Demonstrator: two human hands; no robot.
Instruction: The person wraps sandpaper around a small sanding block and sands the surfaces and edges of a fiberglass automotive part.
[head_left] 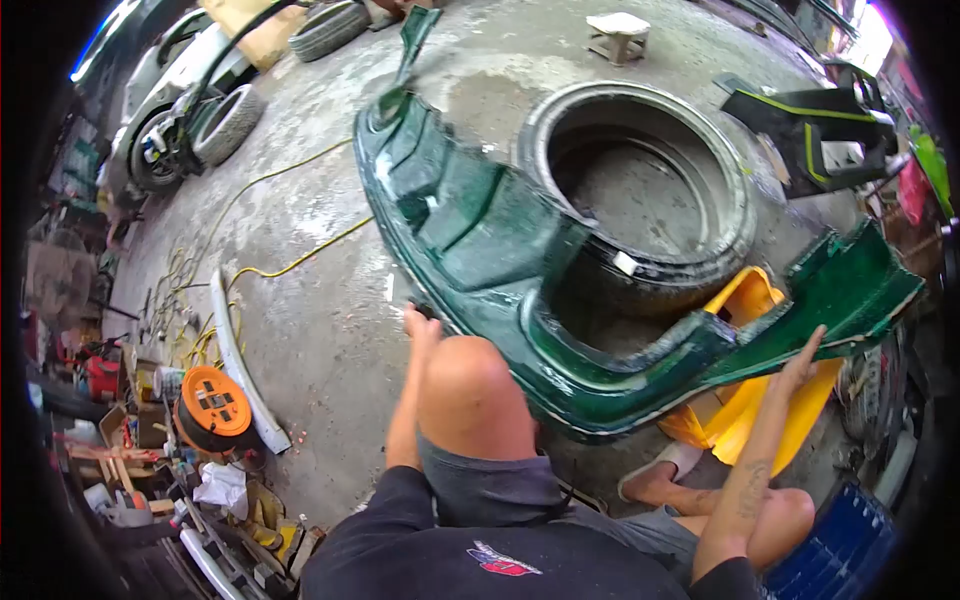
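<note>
A large green car bumper (480,235) lies tilted across a tyre (735,190) in front of me. My left hand (424,326) is at the bumper's near left edge beside my raised knee, its fingers closed at the rim and partly hidden. Lower on the right, my right hand (800,368) grips the edge of the bumper's right end, with one digit stretched along the green surface and the other fingers mostly out of sight. Beneath that end sits a yellow plastic part (790,410), partly covered by the bumper.
An orange cable reel (214,402) stands at left by a curved grey strip (240,360). A yellow cable (300,258) crosses the floor. Tools and scraps crowd the lower left. Farther off are a white stool (617,30), a black panel (810,130) and a loose tyre (230,125).
</note>
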